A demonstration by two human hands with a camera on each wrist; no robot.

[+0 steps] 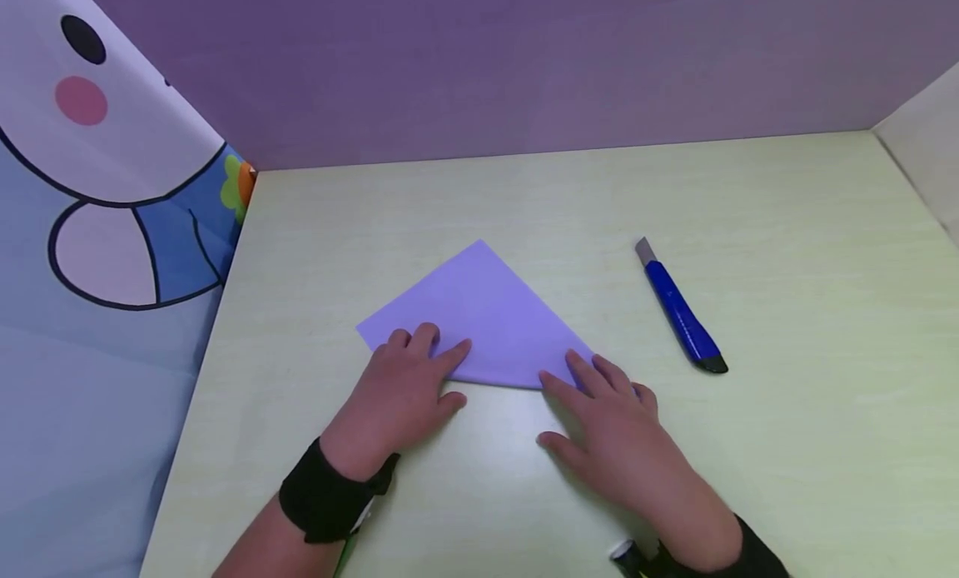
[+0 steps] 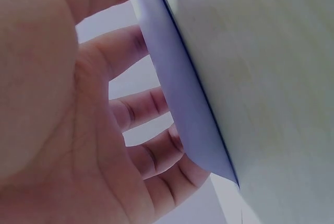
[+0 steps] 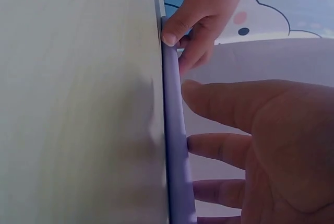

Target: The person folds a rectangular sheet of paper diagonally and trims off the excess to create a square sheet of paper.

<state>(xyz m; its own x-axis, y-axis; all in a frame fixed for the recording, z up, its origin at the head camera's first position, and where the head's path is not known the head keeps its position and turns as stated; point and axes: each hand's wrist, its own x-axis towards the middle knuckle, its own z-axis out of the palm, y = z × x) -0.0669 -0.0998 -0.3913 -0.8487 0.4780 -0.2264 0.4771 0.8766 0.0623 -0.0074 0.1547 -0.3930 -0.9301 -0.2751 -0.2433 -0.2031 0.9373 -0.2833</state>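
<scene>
A sheet of purple paper (image 1: 479,311), folded to a triangle, lies on the table with its long folded edge toward me and a corner pointing away. My left hand (image 1: 400,386) rests its fingertips on the paper's left part, thumb on the table side of the fold. On the right end, the fingers of my right hand (image 1: 618,428) press near the fold, with the thumb spread off the paper. Both wrist views show the purple paper (image 2: 182,88) edge-on under the fingers, its fold slightly raised in the left one.
A blue utility knife (image 1: 682,316) lies to the right of the paper on the pale wooden table (image 1: 809,311). A purple wall (image 1: 524,70) closes off the back. At the left hangs a blue cloth (image 1: 82,395) with a cartoon figure. Black bands (image 1: 333,490) wrap the wrists.
</scene>
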